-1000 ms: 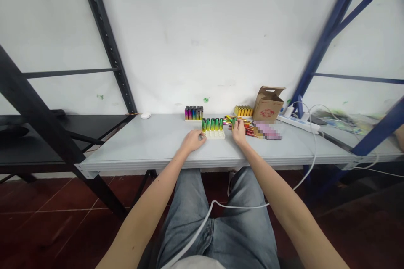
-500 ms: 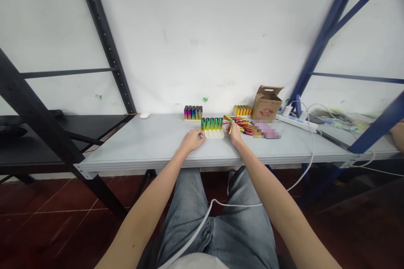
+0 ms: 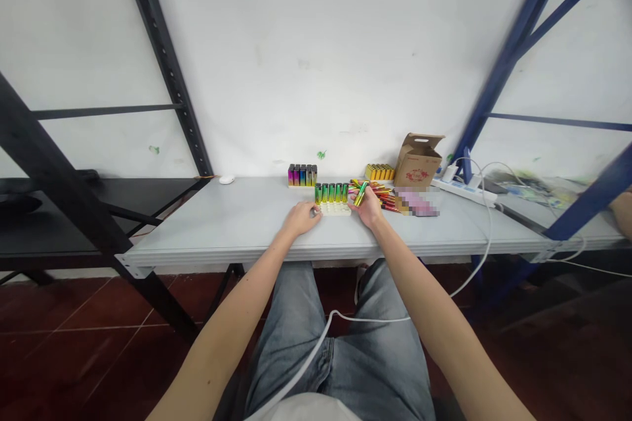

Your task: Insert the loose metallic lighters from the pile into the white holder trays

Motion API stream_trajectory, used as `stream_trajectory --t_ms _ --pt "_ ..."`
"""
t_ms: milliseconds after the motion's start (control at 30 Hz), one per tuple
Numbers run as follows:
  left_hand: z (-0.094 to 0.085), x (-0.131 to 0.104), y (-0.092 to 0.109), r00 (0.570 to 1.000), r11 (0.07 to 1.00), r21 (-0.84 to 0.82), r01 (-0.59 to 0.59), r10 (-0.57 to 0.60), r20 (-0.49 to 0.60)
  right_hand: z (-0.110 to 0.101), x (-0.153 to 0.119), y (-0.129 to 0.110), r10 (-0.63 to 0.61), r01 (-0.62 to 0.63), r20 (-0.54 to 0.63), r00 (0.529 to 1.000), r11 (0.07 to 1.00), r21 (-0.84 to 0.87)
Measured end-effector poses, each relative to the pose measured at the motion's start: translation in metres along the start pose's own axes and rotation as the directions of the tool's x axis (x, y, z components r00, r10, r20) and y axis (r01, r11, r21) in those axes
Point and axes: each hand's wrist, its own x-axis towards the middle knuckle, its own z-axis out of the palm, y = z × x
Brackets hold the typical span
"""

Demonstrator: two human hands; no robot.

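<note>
The right hand (image 3: 368,208) kept a clenched grip on a green-yellow lighter (image 3: 361,194), just right of the white tray (image 3: 334,209). The left hand (image 3: 301,218) rested curled against the tray's left end on the surface (image 3: 232,220); whether it clasped anything was unclear. Behind the tray lay loose lighters (image 3: 382,197).

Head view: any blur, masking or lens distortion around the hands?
Head view: a pixelated patch masks something right of the right hand; the shelf frame bows and smears toward the edges; the lighters in the tray by the left hand stay fairly sharp; light is even.
</note>
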Motion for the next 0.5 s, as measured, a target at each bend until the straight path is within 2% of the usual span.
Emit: stream_trajectory --t_ms 133,300,367,500 --pt "0.0004 0.0002 -0.0007 1.000 1.000 0.000 -0.009 0.009 -0.004 -0.0007 -0.0006 -0.0034 0.115 -0.119 0.049 0.992 0.990 0.070" --pt "-0.0006 -0.0001 0.0004 1.000 1.000 0.010 -0.005 0.005 0.002 -0.0020 0.0020 -0.0028 0.152 -0.156 0.050 0.987 0.982 0.108" --pt "-0.0012 -0.0002 0.0010 1.000 1.000 0.009 -0.006 0.006 0.007 -0.0018 0.0044 -0.0011 0.110 -0.113 0.029 0.993 0.985 0.127" --pt "-0.0022 -0.0003 0.0017 1.000 1.000 0.007 0.004 -0.004 0.018 -0.0016 0.0088 0.0018 -0.050 0.056 -0.040 0.998 0.982 0.178"
